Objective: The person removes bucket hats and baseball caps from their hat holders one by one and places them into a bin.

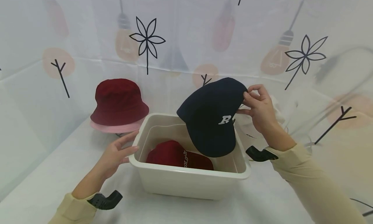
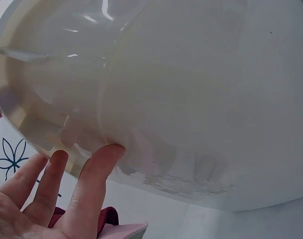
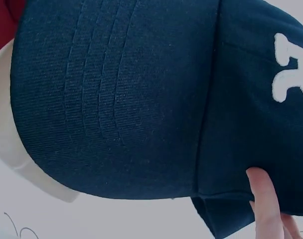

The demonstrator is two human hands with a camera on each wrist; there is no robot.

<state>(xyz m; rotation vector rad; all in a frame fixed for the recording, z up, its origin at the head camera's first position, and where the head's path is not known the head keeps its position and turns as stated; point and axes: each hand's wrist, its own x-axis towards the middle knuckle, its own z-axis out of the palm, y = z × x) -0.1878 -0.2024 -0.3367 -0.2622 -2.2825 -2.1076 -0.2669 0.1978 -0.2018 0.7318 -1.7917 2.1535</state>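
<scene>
My right hand (image 1: 260, 110) pinches a navy baseball cap (image 1: 211, 117) by its right side, brim hanging down over a white plastic bin (image 1: 189, 184). White letters mark the cap's front; in the right wrist view the brim and a white letter fill much of the picture, with a thumb (image 3: 265, 201) on the fabric. Inside the bin lies a dark red cap (image 1: 166, 153) with light lettering. At the bin's left rim is my left hand (image 1: 113, 156), fingers spread and fairly straight; the left wrist view shows its fingertips (image 2: 109, 152) touching the bin wall.
Behind the bin on the left, a dark red bucket hat (image 1: 120, 102) sits on top of a pink hat (image 1: 116, 128). A whitish item (image 1: 247, 128) is partly hidden behind my right hand. A patterned white cloth (image 1: 186, 32) hangs at the back.
</scene>
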